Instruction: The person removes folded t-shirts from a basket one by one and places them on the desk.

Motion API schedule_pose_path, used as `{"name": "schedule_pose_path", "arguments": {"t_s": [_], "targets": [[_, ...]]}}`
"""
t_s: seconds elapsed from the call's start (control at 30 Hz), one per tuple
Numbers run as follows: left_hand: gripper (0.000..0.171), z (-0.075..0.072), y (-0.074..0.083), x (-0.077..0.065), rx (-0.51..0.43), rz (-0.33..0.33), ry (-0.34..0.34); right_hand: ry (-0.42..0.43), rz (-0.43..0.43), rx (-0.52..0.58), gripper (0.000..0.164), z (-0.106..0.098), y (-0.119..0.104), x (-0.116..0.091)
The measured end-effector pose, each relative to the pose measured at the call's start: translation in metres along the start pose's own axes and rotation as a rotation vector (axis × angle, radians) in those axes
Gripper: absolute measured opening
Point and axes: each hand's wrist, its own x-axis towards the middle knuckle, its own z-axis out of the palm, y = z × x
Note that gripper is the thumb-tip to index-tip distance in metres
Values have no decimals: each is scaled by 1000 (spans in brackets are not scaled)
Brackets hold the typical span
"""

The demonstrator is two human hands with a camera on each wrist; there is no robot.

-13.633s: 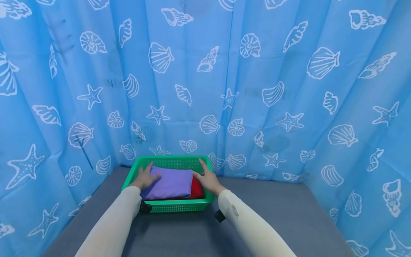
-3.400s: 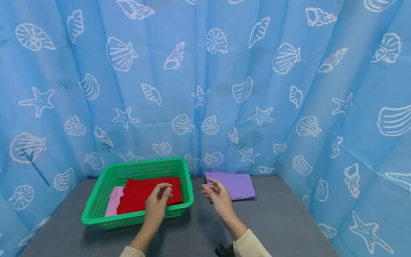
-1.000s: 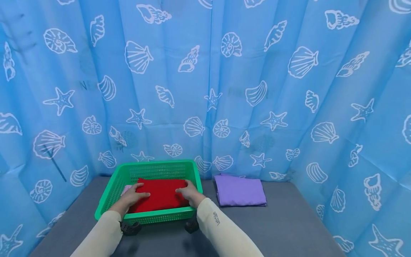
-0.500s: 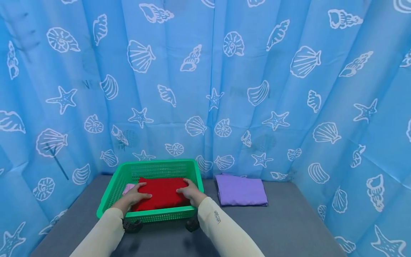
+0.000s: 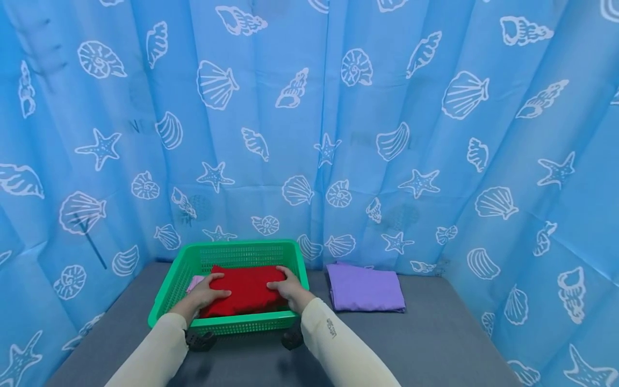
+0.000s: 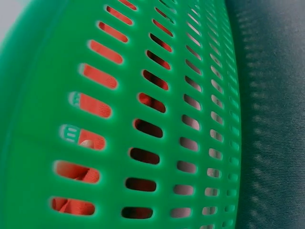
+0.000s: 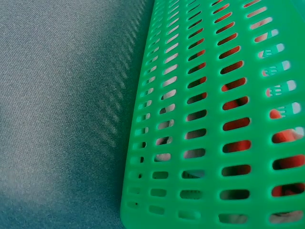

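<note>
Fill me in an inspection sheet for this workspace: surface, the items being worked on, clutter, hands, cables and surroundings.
Surface: dark gray table, flat.
Basket: green basket with slotted walls, standing on the table.
Red cloth: red cloth inside the basket, between the hands.
Pink cloth: pink cloth in the basket's left part, mostly hidden.
Purple cloth: purple cloth, folded, on the table right of the basket and apart from it.
Clutter: nothing seen.
Left hand: left hand grips the red cloth's left side.
Right hand: right hand grips its right side.
Cables: nothing seen.
Surroundings: blue curtain with white shells and starfish.
</note>
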Motion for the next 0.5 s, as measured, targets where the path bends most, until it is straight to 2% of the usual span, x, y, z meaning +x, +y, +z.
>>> {"name": "schedule_pose_path", "arguments": {"t_s": [0.2, 0.5], "targets": [[69, -1, -2, 2, 14, 5, 16, -24, 3, 35, 59, -2, -2, -2], [72, -4, -2, 4, -29, -19, 68, -25, -8, 69, 58, -2, -2, 1]]}}
